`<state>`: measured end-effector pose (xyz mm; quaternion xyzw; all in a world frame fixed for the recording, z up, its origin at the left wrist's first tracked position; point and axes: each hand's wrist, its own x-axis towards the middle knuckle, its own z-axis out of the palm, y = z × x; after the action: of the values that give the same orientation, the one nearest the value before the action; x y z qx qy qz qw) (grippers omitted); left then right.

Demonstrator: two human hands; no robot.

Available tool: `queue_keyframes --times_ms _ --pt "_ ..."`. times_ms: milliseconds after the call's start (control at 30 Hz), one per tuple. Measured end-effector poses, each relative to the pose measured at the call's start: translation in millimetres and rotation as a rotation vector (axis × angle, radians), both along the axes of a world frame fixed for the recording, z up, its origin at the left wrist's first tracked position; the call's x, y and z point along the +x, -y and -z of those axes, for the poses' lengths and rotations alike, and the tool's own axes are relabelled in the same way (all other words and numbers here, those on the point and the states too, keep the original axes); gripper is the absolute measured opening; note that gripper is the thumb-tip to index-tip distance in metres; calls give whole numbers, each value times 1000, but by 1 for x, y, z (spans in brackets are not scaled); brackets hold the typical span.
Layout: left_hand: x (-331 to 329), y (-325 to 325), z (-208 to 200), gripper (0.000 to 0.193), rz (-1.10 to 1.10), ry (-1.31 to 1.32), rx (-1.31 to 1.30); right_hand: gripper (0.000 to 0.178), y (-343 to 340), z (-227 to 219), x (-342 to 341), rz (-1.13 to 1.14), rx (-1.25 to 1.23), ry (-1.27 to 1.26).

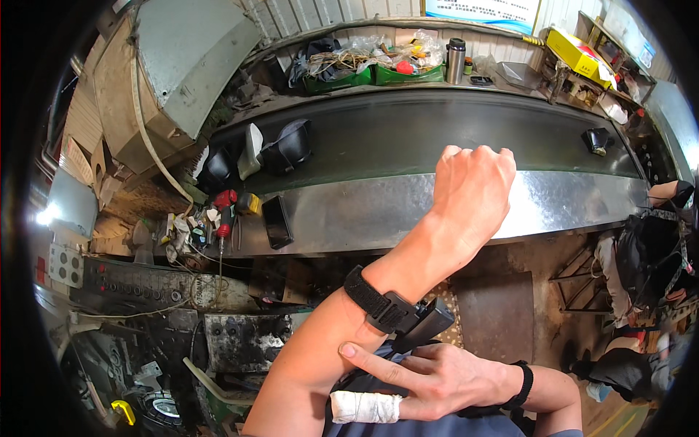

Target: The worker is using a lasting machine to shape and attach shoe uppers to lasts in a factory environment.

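My left hand point(473, 186) is held out as a fist, knuckles away from me, above the shiny metal ledge; nothing sticks out of it. A black strap point(370, 300) wraps my left forearm, with a black boxy device point(426, 324) on its right side. Below the strap, the outstretched index finger of my right hand point(451, 379) touches that forearm. White bandage point(365, 408) covers the right thumb, which is also straight, while the other fingers curl. Around my right wrist runs a black band point(523, 386).
Beyond the metal ledge point(349, 211) lies a wide dark belt point(393, 135). Left on the ledge are a black phone point(277, 222) and a red power screwdriver point(226, 207). Black rounded objects point(287, 148) rest behind. Green bins point(408, 75) and a thermos point(455, 62) line the back.
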<state>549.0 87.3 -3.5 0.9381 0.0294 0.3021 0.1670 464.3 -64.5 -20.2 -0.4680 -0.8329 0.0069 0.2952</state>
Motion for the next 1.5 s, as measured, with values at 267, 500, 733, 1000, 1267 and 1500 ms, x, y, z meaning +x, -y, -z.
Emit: queue_keyframes --times_ms 267,500,733,1000,1267,1500 --pt "1 0 1 12 5 -19 -12 79 0 3 -2 -6 -5 -49" --pt "2 -1 0 12 -13 -54 -8 76 1 2 -3 3 -57 -33" --pt "4 -3 -1 12 -4 -51 -23 75 1 2 -5 8 -75 -34" --pt "6 -5 0 14 -2 -68 -56 73 1 3 -3 -42 -80 -60" --pt "6 -11 8 14 -25 -87 -96 72 -2 0 1 18 -23 -94" --pt "7 -14 11 12 -34 -80 -56 70 -2 -7 9 34 11 -144"
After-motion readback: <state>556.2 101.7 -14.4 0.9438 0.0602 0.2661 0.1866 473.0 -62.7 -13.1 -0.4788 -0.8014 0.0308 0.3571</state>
